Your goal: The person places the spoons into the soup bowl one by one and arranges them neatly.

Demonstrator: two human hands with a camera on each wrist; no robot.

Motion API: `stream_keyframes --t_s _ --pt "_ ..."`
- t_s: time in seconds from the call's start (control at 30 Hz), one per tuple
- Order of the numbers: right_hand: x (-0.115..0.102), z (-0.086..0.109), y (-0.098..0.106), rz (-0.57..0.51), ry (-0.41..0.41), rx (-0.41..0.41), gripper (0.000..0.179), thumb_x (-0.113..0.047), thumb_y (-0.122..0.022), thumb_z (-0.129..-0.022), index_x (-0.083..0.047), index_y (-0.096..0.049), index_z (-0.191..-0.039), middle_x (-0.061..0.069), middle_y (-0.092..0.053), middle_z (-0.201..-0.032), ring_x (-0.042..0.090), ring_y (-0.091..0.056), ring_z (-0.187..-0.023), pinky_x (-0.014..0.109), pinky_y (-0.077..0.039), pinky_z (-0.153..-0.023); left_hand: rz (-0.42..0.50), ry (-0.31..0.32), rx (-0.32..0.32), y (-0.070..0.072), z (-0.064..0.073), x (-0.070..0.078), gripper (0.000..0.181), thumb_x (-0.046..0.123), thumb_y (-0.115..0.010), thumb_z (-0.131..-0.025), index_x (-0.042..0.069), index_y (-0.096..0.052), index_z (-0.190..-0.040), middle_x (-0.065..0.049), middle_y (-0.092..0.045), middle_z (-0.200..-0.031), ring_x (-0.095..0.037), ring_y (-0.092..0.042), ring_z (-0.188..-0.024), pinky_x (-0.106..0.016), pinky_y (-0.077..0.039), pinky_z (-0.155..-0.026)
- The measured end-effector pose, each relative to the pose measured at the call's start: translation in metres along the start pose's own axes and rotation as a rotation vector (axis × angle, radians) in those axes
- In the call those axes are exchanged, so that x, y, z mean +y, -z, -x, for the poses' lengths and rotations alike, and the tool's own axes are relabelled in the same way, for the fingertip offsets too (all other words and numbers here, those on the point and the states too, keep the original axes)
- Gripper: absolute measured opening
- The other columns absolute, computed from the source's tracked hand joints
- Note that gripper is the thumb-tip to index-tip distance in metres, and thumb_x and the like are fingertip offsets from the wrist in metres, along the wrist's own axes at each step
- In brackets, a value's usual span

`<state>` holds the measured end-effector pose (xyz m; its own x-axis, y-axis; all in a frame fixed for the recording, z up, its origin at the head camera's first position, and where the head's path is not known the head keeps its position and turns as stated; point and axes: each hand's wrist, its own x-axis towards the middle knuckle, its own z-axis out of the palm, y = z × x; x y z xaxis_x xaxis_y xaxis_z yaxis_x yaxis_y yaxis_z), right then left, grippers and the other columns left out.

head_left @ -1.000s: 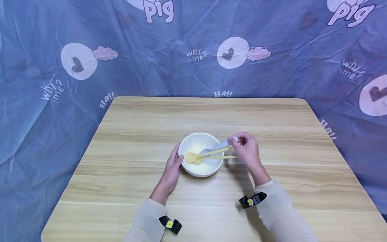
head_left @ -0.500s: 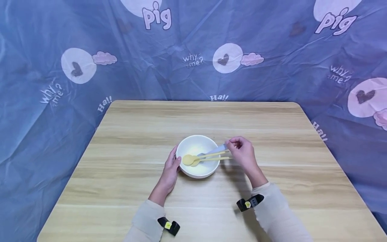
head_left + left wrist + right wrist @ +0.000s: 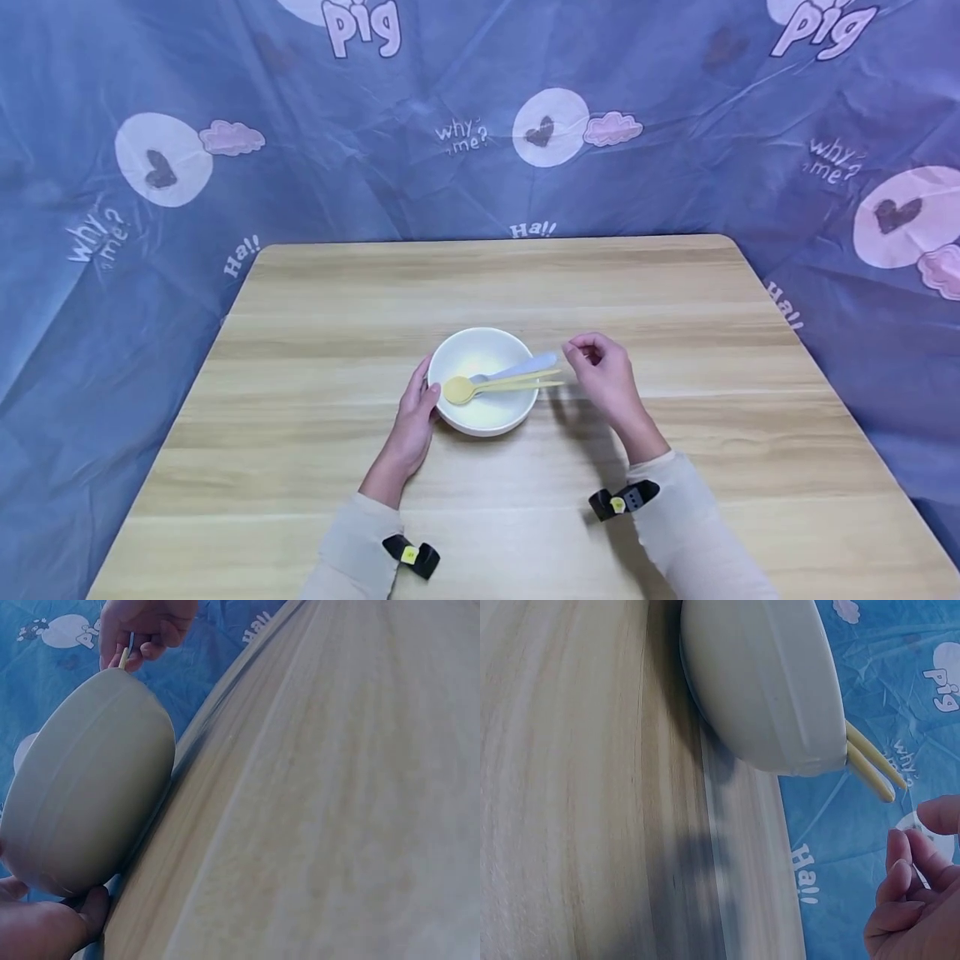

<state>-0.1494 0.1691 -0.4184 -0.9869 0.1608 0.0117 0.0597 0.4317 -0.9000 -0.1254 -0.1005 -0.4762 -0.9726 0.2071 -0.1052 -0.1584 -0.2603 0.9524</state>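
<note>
A white bowl (image 3: 483,430) is in the middle of the head view, held at its left side by my left hand (image 3: 408,421). The thumb lies at the rim and the fingers go round the outer wall. Inside the bowl lie a light blue spoon (image 3: 529,364) and two yellow spoons (image 3: 459,390), their handles leaning over the right rim. Just right of the handle ends is my right hand (image 3: 606,371), fingers loosely curled. In the right wrist view, a gap shows between my right fingertips (image 3: 897,840) and the yellow handles (image 3: 870,761), with nothing between finger and thumb.
The wood-grain table (image 3: 315,333) stretches out on all sides of the bowl. A blue printed cloth (image 3: 337,158) hangs behind its far edge. Both sleeves carry a black strap (image 3: 411,555).
My right hand has let go of the light blue spoon, which now rests in the bowl beside the yellow ones. The yellow handles lie closer together. My left hand keeps its hold on the bowl.
</note>
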Motion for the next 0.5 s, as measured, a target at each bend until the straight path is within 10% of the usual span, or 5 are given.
stream_keyframes --t_s 0.5 --pt "0.015 0.001 0.013 -0.018 -0.011 -0.021 0.022 -0.019 -0.059 -0.092 0.001 -0.064 -0.102 0.007 -0.059 -0.087 0.012 -0.051 -0.075 0.018 -0.045 -0.064 -0.020 -0.003 0.029 -0.005 0.000 -0.003 0.054 0.015 -0.030 -0.102 0.013 -0.009 -0.152 -0.011 -0.007 -0.159 -0.028 -0.008 -0.145 -0.048 -0.012 -0.116"
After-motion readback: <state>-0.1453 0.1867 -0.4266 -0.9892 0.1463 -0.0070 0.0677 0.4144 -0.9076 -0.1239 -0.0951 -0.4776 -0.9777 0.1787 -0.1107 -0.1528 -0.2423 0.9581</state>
